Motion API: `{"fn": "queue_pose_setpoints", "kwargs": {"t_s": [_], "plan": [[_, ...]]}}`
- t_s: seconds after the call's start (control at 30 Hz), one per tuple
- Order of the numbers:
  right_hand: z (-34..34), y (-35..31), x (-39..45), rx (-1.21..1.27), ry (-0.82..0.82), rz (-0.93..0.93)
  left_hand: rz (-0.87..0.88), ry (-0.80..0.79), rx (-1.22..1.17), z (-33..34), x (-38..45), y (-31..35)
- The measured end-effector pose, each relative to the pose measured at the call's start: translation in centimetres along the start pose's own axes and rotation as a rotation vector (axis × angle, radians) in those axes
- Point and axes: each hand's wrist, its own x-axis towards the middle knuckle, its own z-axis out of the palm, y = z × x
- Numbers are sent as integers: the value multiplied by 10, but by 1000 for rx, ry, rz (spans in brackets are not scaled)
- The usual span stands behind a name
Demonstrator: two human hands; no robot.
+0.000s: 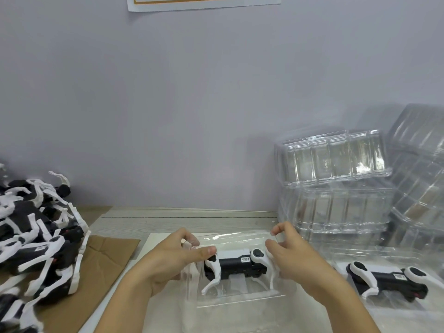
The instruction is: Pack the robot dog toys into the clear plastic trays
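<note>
Both hands, left (175, 258) and right (292, 257), on a robot dog toy (236, 264) inside a clear plastic tray (240, 300).

Stood against a plain pale-grey wall (168, 104) — a wood-grain tabletop (192, 222), an orange-bordered paper notice (204, 2) hung above.

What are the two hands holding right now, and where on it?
Both hold the robot dog toy lying in the clear tray: the left hand has its grip on the toy's left end, the right hand on its right end, by the white legs.
</note>
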Motion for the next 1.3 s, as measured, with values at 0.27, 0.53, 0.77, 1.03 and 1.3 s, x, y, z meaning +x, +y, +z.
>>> {"fn": "queue_pose_setpoints", "kwargs": {"t_s": [0.27, 0.53, 0.77, 1.03, 1.3], "plan": [[-1, -2, -2, 218, 3, -23, 152, 16, -240, -1, 4, -1], [-2, -3, -6, 219, -40, -54, 336, 67, -230, 0, 2, 4], [-1, -4, -7, 270, -61, -91, 350, 54, -58, -3, 1, 4], [5, 1, 0, 190, 67, -107, 356, 165, 385, 0, 0, 7], [7, 6, 6, 31, 157, -85, 428, -151, 829, 35, -16, 35]]}}
